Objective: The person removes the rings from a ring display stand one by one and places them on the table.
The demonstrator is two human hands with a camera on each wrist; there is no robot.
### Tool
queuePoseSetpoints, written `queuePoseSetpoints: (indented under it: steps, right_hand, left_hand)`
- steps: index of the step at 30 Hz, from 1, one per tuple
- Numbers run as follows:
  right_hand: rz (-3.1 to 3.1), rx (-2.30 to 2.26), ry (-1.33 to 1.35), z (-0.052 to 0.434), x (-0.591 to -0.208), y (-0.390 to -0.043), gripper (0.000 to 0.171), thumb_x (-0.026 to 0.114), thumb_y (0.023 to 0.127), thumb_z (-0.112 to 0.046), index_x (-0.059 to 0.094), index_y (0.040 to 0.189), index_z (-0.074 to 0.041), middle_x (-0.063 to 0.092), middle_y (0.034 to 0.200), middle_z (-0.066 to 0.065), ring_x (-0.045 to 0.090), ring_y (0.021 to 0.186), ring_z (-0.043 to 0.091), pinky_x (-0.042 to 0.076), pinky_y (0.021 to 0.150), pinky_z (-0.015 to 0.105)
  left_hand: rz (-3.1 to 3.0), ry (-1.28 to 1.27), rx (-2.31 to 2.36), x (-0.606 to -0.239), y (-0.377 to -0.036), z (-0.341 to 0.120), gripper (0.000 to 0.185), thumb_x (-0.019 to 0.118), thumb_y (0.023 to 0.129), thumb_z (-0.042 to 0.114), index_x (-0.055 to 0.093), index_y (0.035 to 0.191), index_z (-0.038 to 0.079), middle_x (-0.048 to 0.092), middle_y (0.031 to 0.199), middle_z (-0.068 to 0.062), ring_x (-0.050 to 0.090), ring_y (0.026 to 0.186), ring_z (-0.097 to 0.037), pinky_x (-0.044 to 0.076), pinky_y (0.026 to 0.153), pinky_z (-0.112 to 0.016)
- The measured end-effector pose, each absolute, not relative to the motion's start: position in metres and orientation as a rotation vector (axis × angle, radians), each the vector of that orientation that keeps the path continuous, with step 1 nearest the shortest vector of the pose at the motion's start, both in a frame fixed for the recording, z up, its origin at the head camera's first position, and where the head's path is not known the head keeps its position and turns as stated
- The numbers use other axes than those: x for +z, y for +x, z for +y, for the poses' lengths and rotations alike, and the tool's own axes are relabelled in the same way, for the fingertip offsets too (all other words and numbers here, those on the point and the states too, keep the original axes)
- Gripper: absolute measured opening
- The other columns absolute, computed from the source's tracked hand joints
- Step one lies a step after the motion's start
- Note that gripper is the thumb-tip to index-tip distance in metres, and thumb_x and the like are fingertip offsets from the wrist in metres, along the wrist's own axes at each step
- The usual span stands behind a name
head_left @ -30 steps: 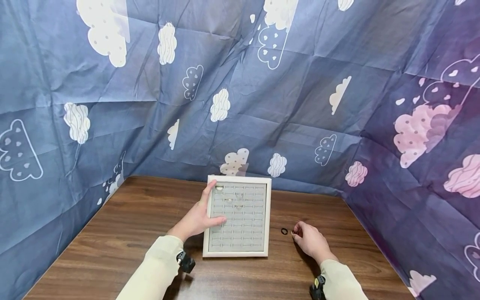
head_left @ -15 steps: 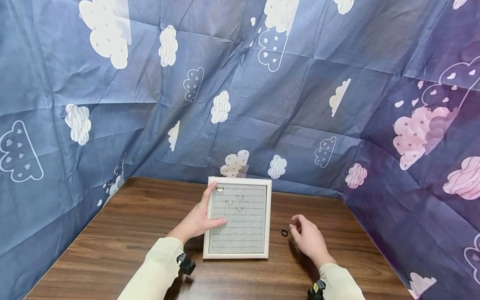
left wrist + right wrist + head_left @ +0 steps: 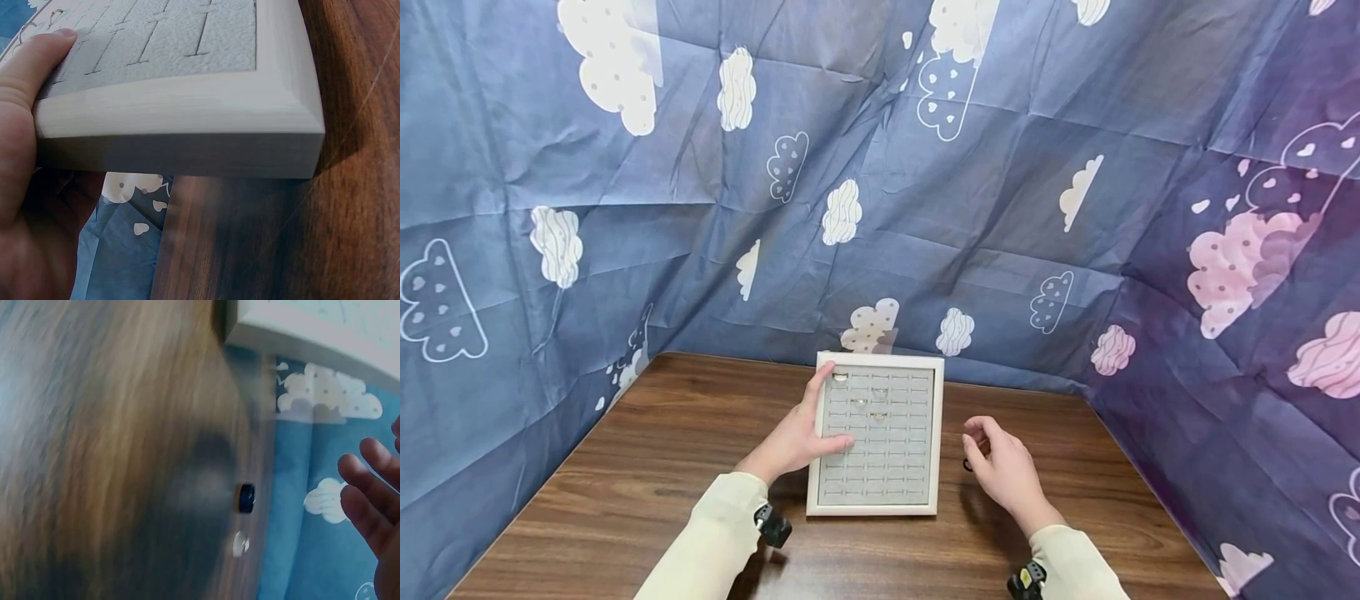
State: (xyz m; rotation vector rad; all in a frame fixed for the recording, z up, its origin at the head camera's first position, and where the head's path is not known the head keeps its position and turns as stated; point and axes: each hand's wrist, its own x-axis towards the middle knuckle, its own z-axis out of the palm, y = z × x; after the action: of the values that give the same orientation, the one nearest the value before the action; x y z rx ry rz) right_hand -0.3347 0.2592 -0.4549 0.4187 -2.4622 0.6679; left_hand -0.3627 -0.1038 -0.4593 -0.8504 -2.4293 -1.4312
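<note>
White-framed board (image 3: 880,467) sat gripped in the left hand (image 3: 790,443); the right hand (image 3: 1011,477), loosely half-curled, hovered near a black ring (image 3: 247,498).

Six rings (image 3: 840,377), one tray (image 3: 872,510), one pair of hands

Four rings show in the tray, between its eleven and twelve o'clock; two, one black ring (image 3: 246,498) and one pale ring (image 3: 238,544), lie near each other on one table (image 3: 625,492). One left hand (image 3: 792,442) is at the tray's nine o'clock, one right hand (image 3: 1006,471) between three and four; two wrist cameras (image 3: 772,525), at eight and four.
</note>
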Motion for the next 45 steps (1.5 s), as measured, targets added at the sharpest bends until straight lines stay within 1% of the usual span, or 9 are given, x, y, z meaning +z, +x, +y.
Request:
queuePoseSetpoints:
  steps: [5,9,13,21,28,32,39,45]
  right_hand:
    - [-2.418,0.716,0.461,0.248,-0.448,-0.332,0.015,0.074,0.098,-0.008,0.07,0.112,-0.011,0.068,0.085,-0.008,0.059,0.072,0.0,0.053,0.066,0.024]
    - [-2.4,0.749,0.474,0.239,-0.445,-0.33,0.016,0.075,0.097,-0.007,0.07,0.112,-0.011,0.068,0.085,-0.007,0.059,0.072,0.003,0.052,0.066,0.023]
    - [-2.39,0.79,0.495,0.229,-0.443,-0.329,0.017,0.076,0.097,-0.006,0.07,0.112,-0.01,0.07,0.086,-0.006,0.061,0.073,0.004,0.053,0.066,0.022]
    - [-2.327,0.819,0.603,0.207,-0.435,-0.33,0.02,0.078,0.094,-0.003,0.07,0.112,-0.009,0.072,0.085,-0.004,0.06,0.07,0.001,0.055,0.064,0.024]
    - [-2.32,0.837,0.637,0.189,-0.435,-0.331,0.021,0.079,0.094,-0.003,0.069,0.111,-0.011,0.068,0.081,-0.007,0.055,0.068,-0.003,0.051,0.063,0.021]
    - [-2.312,0.848,0.66,0.177,-0.435,-0.332,0.023,0.08,0.093,-0.004,0.07,0.112,-0.01,0.066,0.077,-0.007,0.053,0.065,-0.003,0.049,0.061,0.021]
    - [-2.331,0.838,0.688,0.158,-0.434,-0.331,0.022,0.079,0.095,-0.006,0.071,0.114,-0.012,0.068,0.075,-0.008,0.055,0.065,-0.003,0.05,0.061,0.022]
    - [-2.311,0.819,0.706,0.149,-0.436,-0.331,0.023,0.08,0.094,-0.006,0.071,0.113,-0.012,0.066,0.074,-0.008,0.054,0.065,-0.004,0.049,0.061,0.021]
  left_hand:
    - [-2.425,-0.852,-1.43,-0.46,-0.364,-0.104,0.119,0.09,0.091,0.018,0.002,0.171,0.025,0.079,0.125,-0.013,0.079,0.099,-0.02,0.059,0.098,-0.043]
    - [-2.434,-0.845,-1.427,-0.461,-0.365,-0.104,0.119,0.089,0.091,0.019,0.001,0.171,0.026,0.079,0.125,-0.013,0.079,0.098,-0.019,0.059,0.098,-0.043]
    - [-2.441,-0.843,-1.422,-0.462,-0.365,-0.104,0.119,0.089,0.091,0.02,0.001,0.171,0.026,0.079,0.125,-0.013,0.079,0.097,-0.018,0.059,0.098,-0.042]
    - [-2.425,-0.839,-1.422,-0.463,-0.364,-0.105,0.12,0.09,0.091,0.02,0.002,0.171,0.026,0.079,0.125,-0.013,0.079,0.098,-0.021,0.059,0.097,-0.044]
    - [-2.432,-0.835,-1.426,-0.462,-0.364,-0.105,0.12,0.09,0.091,0.02,0.002,0.171,0.026,0.078,0.126,-0.013,0.078,0.1,-0.021,0.059,0.098,-0.044]
    - [-2.434,-0.829,-1.423,-0.462,-0.364,-0.105,0.12,0.09,0.09,0.02,0.002,0.171,0.026,0.078,0.126,-0.013,0.078,0.1,-0.021,0.059,0.097,-0.043]
    - [-2.429,-0.83,-1.431,-0.463,-0.363,-0.106,0.119,0.09,0.091,0.022,0.003,0.171,0.027,0.078,0.128,-0.015,0.079,0.101,-0.023,0.059,0.098,-0.044]
    - [-2.419,-0.856,-1.446,-0.462,-0.363,-0.105,0.118,0.089,0.091,0.02,0.002,0.171,0.026,0.077,0.13,-0.017,0.079,0.103,-0.025,0.06,0.098,-0.043]
